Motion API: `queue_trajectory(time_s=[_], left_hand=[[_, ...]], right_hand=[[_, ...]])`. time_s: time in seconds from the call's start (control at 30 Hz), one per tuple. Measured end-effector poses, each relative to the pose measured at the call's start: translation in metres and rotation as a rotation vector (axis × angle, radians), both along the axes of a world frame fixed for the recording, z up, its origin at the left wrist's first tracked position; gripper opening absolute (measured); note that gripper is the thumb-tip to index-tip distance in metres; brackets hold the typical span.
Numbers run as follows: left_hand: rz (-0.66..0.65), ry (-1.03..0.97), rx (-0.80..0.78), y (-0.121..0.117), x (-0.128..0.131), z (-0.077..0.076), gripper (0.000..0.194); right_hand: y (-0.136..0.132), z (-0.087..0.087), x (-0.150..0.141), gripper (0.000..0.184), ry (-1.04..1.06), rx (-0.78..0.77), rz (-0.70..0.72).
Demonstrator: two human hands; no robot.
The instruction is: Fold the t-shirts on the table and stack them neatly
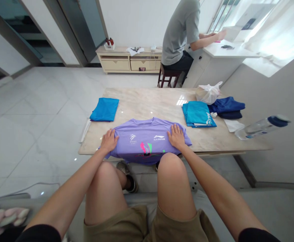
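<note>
While left hand [109, 141] and right hand [176, 136] lie flat, grips open, on a lilac T-shirt [144, 139] overhanging the marble table edge [91, 150]

A marble-tile floor [36, 101], pale wooden sideboard [128, 64] and bright curtained window [275, 33].

A lavender short-sleeved Li-Ning T-shirt [144, 141] lies spread flat and front up across the near edge of the marble desk [147, 101], collar facing away, with white logos and a pink-and-green print on its front, and its lower part drooping past the edge.
</note>
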State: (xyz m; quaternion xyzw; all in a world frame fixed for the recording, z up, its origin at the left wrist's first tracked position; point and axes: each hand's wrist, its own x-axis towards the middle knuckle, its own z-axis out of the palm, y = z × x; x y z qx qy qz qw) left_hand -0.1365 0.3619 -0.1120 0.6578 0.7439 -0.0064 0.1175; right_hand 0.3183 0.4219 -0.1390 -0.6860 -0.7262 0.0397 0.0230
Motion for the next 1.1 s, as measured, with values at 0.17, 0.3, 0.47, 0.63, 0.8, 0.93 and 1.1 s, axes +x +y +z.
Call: queue_trajectory(time_s=[0.17,0.3,0.47,0.63,0.8,0.93,1.1], left_hand=[[0.012,-0.013,0.039,-0.002,-0.01,0.001,0.074],[0.165,0.056,0.094,-0.008,-0.01,0.009,0.072],[0.311,0.053,0.047,-0.022,-0.022,0.019,0.06],[0.226,-0.07,0.053,-0.024,-0.03,0.021,0.035],[0.219,-0.384,0.156,-0.009,-0.033,0.024,0.019],[0.186,-0.573,0.217,0.02,-0.044,0.039,0.021],[0.191,-0.601,0.402,0.082,-0.062,0.08,0.023]], right_hand=[[-0.001,-0.009,0.002,0.069,0.042,0.13,0.001],[0.012,-0.003,0.006,0.056,0.099,0.29,0.016],[0.038,0.0,-0.001,0.056,0.226,0.297,-0.015],[0.051,-0.001,-0.02,0.057,0.241,0.215,-0.067],[0.054,0.003,-0.028,0.043,0.296,0.184,0.045],[0.069,0.017,-0.033,0.045,0.347,0.143,-0.032],[0.122,0.055,-0.042,0.041,0.429,0.225,-0.106]])
